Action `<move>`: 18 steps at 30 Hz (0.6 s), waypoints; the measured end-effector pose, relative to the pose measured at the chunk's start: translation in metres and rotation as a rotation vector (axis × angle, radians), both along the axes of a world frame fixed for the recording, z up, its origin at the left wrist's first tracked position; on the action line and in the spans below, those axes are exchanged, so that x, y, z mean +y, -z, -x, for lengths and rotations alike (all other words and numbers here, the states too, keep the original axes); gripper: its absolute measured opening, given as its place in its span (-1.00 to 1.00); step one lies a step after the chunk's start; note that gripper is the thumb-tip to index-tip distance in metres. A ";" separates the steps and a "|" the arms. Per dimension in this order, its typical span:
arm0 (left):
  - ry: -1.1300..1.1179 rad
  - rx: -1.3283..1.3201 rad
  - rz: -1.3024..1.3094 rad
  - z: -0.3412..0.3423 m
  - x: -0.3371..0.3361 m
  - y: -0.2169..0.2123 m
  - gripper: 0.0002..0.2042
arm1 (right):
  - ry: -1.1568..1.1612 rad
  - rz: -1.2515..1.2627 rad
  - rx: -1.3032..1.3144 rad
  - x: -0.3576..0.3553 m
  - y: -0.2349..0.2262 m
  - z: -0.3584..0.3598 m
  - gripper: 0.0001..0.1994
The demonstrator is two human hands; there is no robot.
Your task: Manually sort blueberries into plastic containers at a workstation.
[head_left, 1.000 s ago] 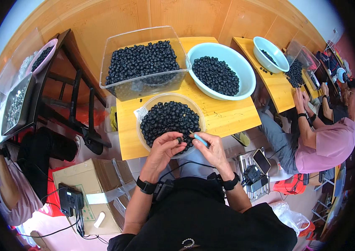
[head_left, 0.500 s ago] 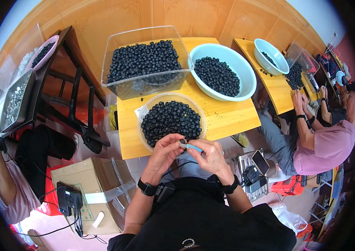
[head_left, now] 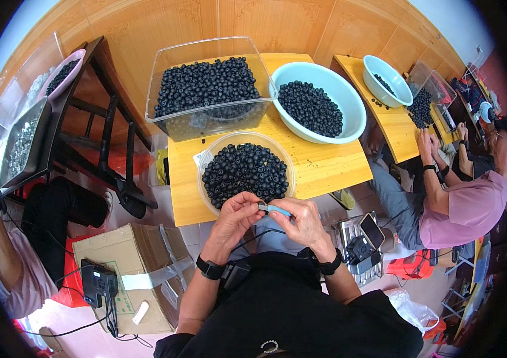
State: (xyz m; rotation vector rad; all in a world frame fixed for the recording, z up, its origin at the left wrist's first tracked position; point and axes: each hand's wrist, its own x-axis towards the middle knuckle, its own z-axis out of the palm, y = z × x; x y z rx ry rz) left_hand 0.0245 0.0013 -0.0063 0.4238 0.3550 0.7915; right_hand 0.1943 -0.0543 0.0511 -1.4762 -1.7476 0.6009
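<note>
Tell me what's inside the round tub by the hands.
The round tub holds heaped black beads. Whatever lies beneath the top layer is covered and cannot be seen.

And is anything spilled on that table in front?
Yes, a little. Dark specks are scattered on the yellow wooden table near the round pale-blue plastic basin, and what looks like one small black bead lies loose beside the round clear plastic tub. That looks odd because most beads there are contained.
</note>
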 end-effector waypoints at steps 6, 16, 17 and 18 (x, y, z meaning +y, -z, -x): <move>0.016 0.049 -0.058 0.006 0.004 0.000 -0.89 | -0.062 -0.014 0.018 0.007 0.004 -0.005 -0.84; -0.003 -0.008 -0.083 0.008 -0.004 -0.012 -0.87 | 0.138 -0.063 0.048 0.016 0.006 -0.021 -0.80; -0.027 0.033 -0.068 0.007 -0.004 -0.012 -0.88 | 0.100 -0.043 0.058 0.015 0.007 -0.020 -0.81; -0.048 0.075 -0.053 0.007 -0.004 -0.012 -0.89 | 0.066 -0.022 0.069 0.012 0.007 -0.018 -0.81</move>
